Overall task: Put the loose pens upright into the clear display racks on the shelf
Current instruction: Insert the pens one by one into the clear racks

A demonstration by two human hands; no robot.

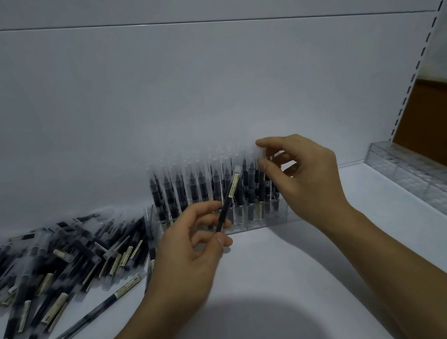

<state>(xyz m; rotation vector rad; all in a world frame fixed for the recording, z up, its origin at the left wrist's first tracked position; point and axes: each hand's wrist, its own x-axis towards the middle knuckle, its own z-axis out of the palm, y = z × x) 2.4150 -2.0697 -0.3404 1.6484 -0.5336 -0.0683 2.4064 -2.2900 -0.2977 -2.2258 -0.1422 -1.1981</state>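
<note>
- Head view: the left hand [190, 244] pinches one black pen [228, 200] between thumb and fingers, the pen tilted toward 1 o'clock in front of the clear rack [256, 221].
- The right hand [304, 177] pinches the frosted cap [262, 154] of a pen at the rack's right end.
- Upright pens [179, 193] fill the rack's rows.
- Loose pens [42, 263] lie heaped on the white shelf [329, 246] at the rack's 9 o'clock.
- A second clear rack [427, 182] stands at 3 o'clock.
</note>
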